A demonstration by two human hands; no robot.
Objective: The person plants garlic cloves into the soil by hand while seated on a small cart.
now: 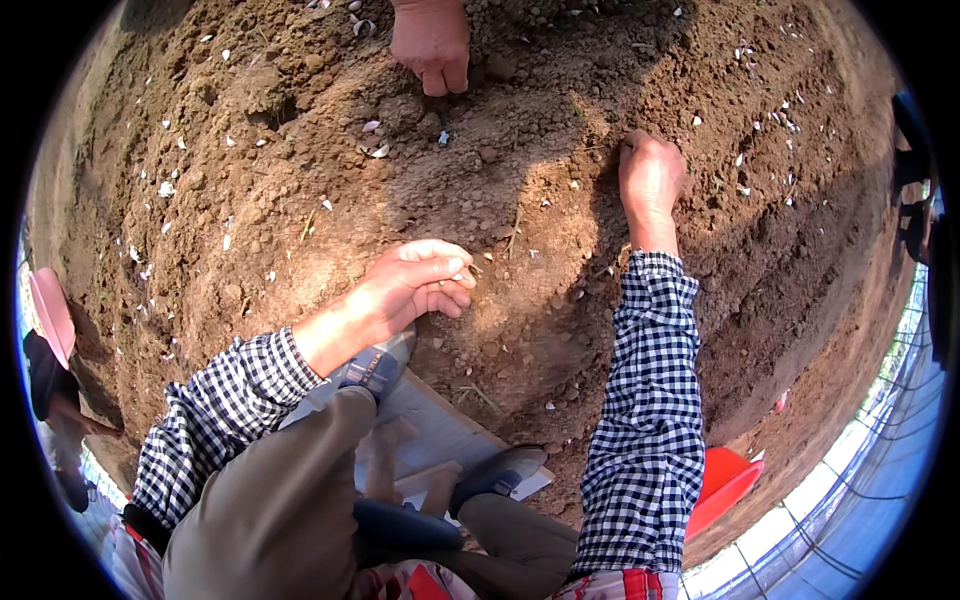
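Note:
My left hand [420, 285] is over the soil in the middle, with its thumb and fingertips pinched on a small pale garlic clove [457, 277] that is mostly covered. My right hand [651, 176] is farther forward and to the right, its curled fingers down at the loose brown soil [555, 315]. Whatever those fingertips hold is hidden. White garlic cloves lie scattered on both sides, such as one clove [380, 151] ahead of my left hand and another clove [697, 120] just beyond my right hand.
A co-worker's hand [433, 45] touches the soil at the top centre. Below my left hand, my shoes rest by a pale board [442, 420]. A red plastic container [724, 487] stands beside my right sleeve. Another person [56, 390], near a pink plastic object [52, 315], is at the far left.

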